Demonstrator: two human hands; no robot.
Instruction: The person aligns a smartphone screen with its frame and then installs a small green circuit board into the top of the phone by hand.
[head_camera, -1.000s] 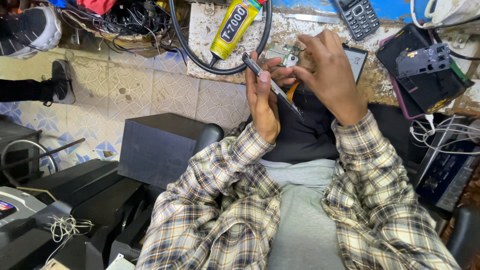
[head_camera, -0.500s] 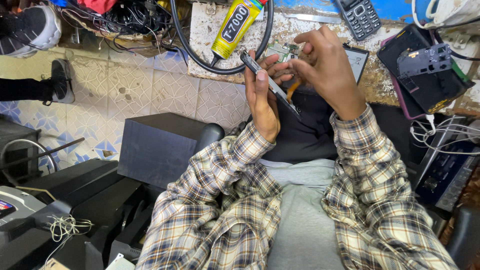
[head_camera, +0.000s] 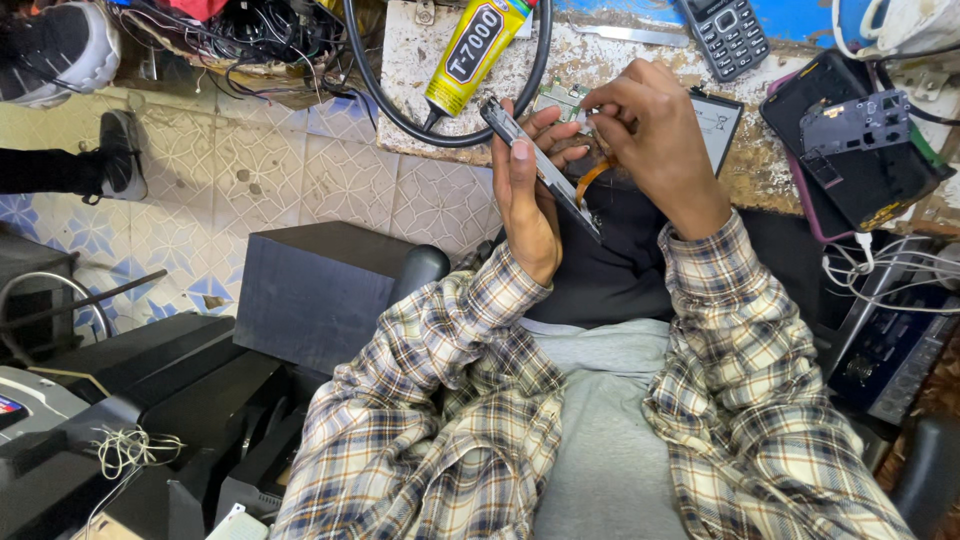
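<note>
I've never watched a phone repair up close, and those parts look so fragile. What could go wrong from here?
The left hand holds the opened phone on edge over the lap, so it might slip and fall. The right hand pinches the small green circuit board, and the orange ribbon cable curling below could tear if tugged. The yellow glue tube lies close by on the cluttered worktop; a stray elbow might knock things off.

Left hand (head_camera: 525, 205): raised, thumb lying along the near edge of a thin slab, fingers (head_camera: 560, 135) curled behind it, gripping edge-on. Right hand (head_camera: 655, 140): back toward the camera, wrist bent, fingertips pinched together at the top just beside the left fingers. Both forearms: plaid-sleeved, angled upward and converging, cuffs at the wrists.
</note>
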